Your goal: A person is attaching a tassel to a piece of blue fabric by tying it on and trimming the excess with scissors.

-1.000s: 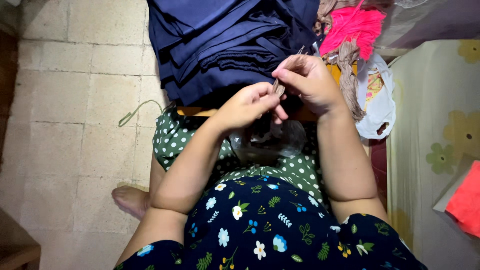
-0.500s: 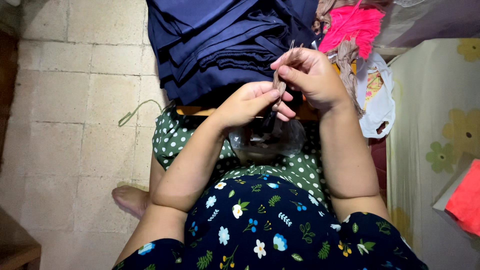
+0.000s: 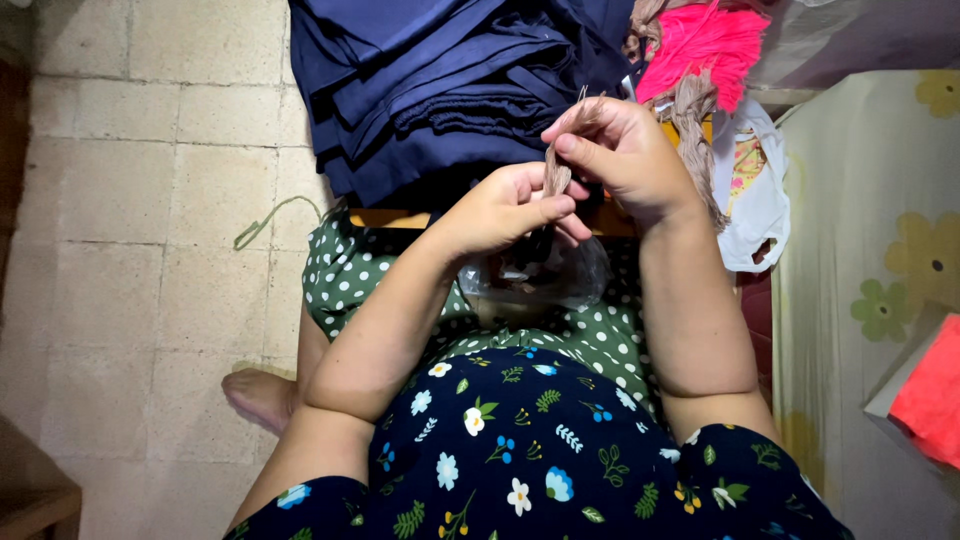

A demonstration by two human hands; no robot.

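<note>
My left hand [image 3: 505,208] and my right hand [image 3: 615,152] meet above my lap, both pinching a thin bundle of tan thread [image 3: 556,172]. The bundle stands upright between the fingertips, its frayed top poking out above my right thumb. Just below the hands a clear plastic bag [image 3: 535,275] rests on my green polka-dot skirt [image 3: 355,270]. A stack of folded navy blue cloth [image 3: 430,90] lies right behind the hands.
Pink cloth [image 3: 700,45] with tan thread strands hangs at the upper right, above a white plastic bag [image 3: 755,200]. A pale floral surface [image 3: 880,250] runs along the right side. The tiled floor [image 3: 130,200] lies left, with a loose green string [image 3: 270,215] and my bare foot [image 3: 262,395].
Both hands have lifted slightly toward the navy cloth, still holding the thread bundle, and my right hand has shifted its grip higher on it.
</note>
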